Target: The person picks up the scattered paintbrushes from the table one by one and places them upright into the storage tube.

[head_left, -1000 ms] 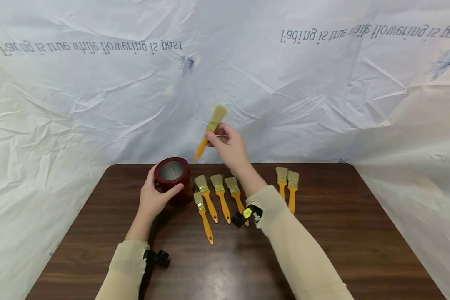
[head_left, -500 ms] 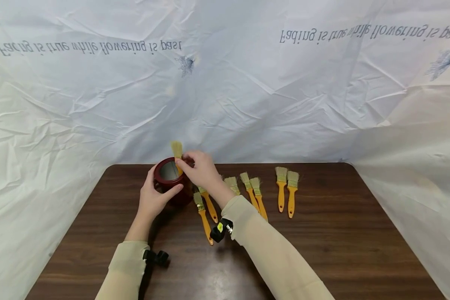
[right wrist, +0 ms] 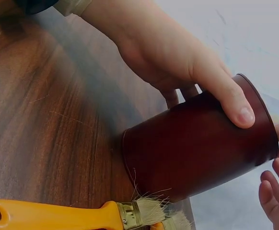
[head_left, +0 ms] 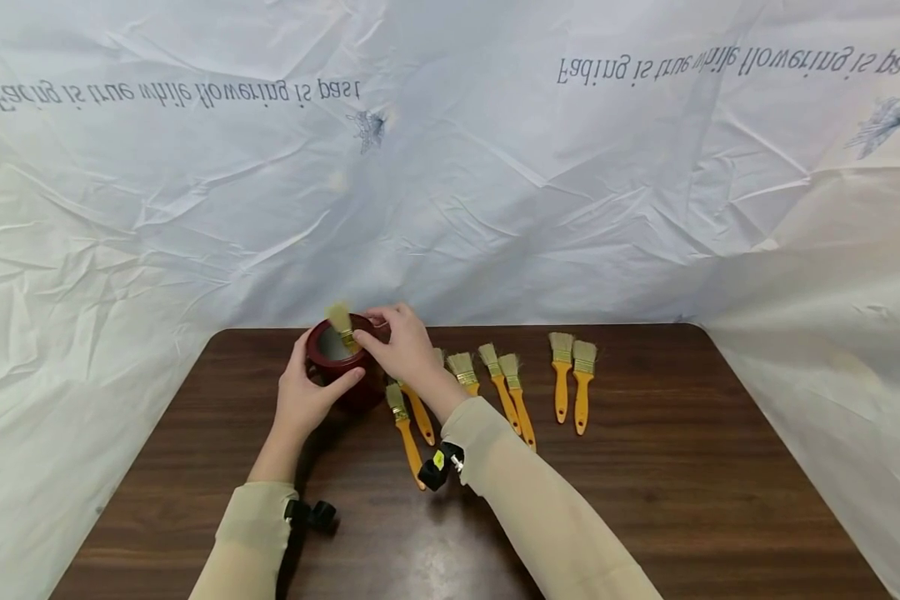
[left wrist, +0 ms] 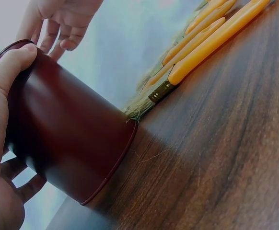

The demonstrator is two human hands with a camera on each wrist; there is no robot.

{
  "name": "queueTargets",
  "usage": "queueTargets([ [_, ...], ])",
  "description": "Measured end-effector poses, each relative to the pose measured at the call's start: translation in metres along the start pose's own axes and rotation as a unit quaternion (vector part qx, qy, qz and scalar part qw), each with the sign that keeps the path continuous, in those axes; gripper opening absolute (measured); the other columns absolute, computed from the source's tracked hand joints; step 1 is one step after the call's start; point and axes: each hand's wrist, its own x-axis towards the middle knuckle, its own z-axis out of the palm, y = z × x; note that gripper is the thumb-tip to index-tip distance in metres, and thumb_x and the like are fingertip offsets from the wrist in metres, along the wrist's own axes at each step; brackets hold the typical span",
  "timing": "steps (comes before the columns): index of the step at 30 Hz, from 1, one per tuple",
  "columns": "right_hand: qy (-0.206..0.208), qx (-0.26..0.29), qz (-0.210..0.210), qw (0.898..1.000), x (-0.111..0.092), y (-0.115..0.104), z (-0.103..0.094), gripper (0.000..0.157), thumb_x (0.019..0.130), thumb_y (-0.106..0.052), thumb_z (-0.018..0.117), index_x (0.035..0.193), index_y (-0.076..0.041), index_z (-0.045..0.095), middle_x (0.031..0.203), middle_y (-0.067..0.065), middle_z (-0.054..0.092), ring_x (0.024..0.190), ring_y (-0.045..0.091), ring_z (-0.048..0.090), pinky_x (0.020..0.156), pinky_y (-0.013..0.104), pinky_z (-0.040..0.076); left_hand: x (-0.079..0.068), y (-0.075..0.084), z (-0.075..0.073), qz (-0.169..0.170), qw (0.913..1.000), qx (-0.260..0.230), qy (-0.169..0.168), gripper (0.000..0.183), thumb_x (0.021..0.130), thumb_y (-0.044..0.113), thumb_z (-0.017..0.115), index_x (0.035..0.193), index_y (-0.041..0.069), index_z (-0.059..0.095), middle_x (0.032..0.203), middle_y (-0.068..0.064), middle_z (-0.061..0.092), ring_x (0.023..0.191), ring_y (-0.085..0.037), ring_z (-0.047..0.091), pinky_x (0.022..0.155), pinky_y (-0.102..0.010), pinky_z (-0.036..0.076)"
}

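My left hand (head_left: 309, 398) grips a dark red cylindrical cup (left wrist: 77, 124) round its side, thumb near the rim; the cup stands upright on the table. A paintbrush (head_left: 342, 327) with pale bristles leans leftward in the cup's mouth, bristles up and slightly blurred, its handle hidden inside. Just right of it, my right hand (head_left: 405, 350) is at the rim with fingers loosely spread, the thumb tip beside the brush's metal band. In the left wrist view the right hand's fingers hang relaxed above the cup. A smaller paintbrush (right wrist: 58, 214) with a yellow handle lies by the cup's base.
Several more yellow-handled brushes lie right of the cup, some partly hidden under my right arm. Farther right, two wide brushes, one (head_left: 561, 375) beside the other (head_left: 583, 385), lie side by side. A white printed sheet (head_left: 450, 167) hangs behind the brown wooden table (head_left: 682, 467).
My right hand has brought the brush down and left from above the table into the cup, handle first. The brush has since tipped left and sunk lower. My left hand keeps its grip.
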Motion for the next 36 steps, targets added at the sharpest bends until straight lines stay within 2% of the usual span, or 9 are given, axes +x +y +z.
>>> queueTargets([
  [7, -0.002, 0.024, 0.001, 1.0, -0.004, 0.004, -0.005, 0.046, 0.111, -0.038, 0.068, 0.15, -0.013, 0.066, 0.139, 0.009, 0.065, 0.123, 0.023, 0.068, 0.103, 0.042, 0.058, -0.001, 0.001, -0.001, -0.003, 1.0, 0.002, -0.003, 0.099, 0.091, 0.033, 0.092, 0.171, 0.025, 0.035, 0.153, -0.015, 0.059, 0.138, -0.036, 0.06, 0.11, -0.062, 0.052],
  [16, 0.0, 0.043, -0.005, 0.999, -0.009, 0.011, -0.029, 0.048, 0.11, -0.039, 0.068, 0.151, -0.015, 0.065, 0.142, 0.007, 0.066, 0.125, 0.022, 0.068, 0.102, 0.041, 0.06, -0.001, 0.001, 0.0, -0.009, 0.9999, 0.003, -0.007, 0.1, 0.091, 0.033, 0.092, 0.172, 0.028, 0.033, 0.154, -0.014, 0.058, 0.139, -0.036, 0.058, 0.111, -0.062, 0.051],
  [24, 0.027, 0.042, -0.01, 0.999, -0.019, 0.027, -0.06, 0.049, 0.109, -0.039, 0.071, 0.15, -0.014, 0.066, 0.145, 0.007, 0.063, 0.127, 0.023, 0.066, 0.098, 0.041, 0.061, -0.001, -0.001, -0.001, -0.01, 0.9999, -0.001, -0.006, 0.1, 0.091, 0.031, 0.092, 0.172, 0.03, 0.034, 0.153, -0.015, 0.058, 0.139, -0.038, 0.058, 0.111, -0.063, 0.051],
  [28, 0.045, 0.043, -0.005, 0.998, -0.028, 0.04, -0.079, 0.049, 0.108, -0.039, 0.071, 0.15, -0.013, 0.066, 0.146, 0.009, 0.064, 0.126, 0.025, 0.067, 0.097, 0.046, 0.061, -0.002, -0.001, -0.001, -0.01, 0.9999, -0.001, -0.006, 0.099, 0.091, 0.03, 0.092, 0.172, 0.03, 0.034, 0.154, -0.015, 0.057, 0.14, -0.037, 0.058, 0.111, -0.063, 0.051],
  [31, 0.058, 0.04, -0.005, 0.997, -0.038, 0.053, -0.095, 0.049, 0.109, -0.038, 0.071, 0.149, -0.012, 0.066, 0.144, 0.012, 0.066, 0.125, 0.026, 0.067, 0.096, 0.047, 0.061, -0.002, -0.001, -0.001, -0.011, 0.9999, -0.002, -0.007, 0.1, 0.092, 0.029, 0.092, 0.172, 0.03, 0.033, 0.155, -0.015, 0.056, 0.141, -0.037, 0.057, 0.111, -0.063, 0.051],
  [36, 0.099, 0.028, 0.004, 0.995, -0.061, 0.079, -0.124, 0.047, 0.107, -0.033, 0.074, 0.147, -0.009, 0.068, 0.135, 0.015, 0.071, 0.119, 0.028, 0.07, 0.091, 0.043, 0.061, -0.003, -0.001, 0.0, -0.012, 0.9999, -0.003, -0.009, 0.1, 0.092, 0.028, 0.092, 0.172, 0.03, 0.032, 0.155, -0.014, 0.056, 0.141, -0.037, 0.057, 0.112, -0.063, 0.051],
])
